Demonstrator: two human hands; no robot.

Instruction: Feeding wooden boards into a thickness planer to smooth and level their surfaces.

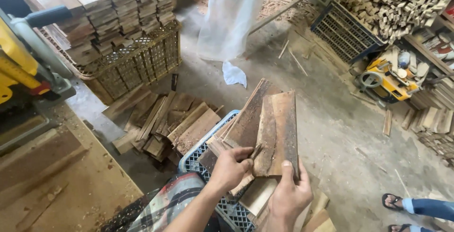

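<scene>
While both hands hold on, a rough brown wood board (279, 133) stands up over a blue crate (231, 210). The right hand (289, 195) has its grip tight around the bottom edge of the board, thumb pressed on the front. The left hand (231, 168) sits just beside it, and its grip pinches a thin dark strip of bark (257, 151) that sticks off the board.

Right behind the grip, more boards (236, 130) lean in the crate, so the held board touches them. Farther off, past the crate, a messy pile of short boards (163, 125) lies on the floor. A yellow wire basket (137, 66) full of stacked wood stands beyond that. Off to the side of the left hand is a dusty worktop (56, 180) with a yellow machine (21, 64). Far to the other side, another person's sandaled feet (402, 210) stand on the floor.
</scene>
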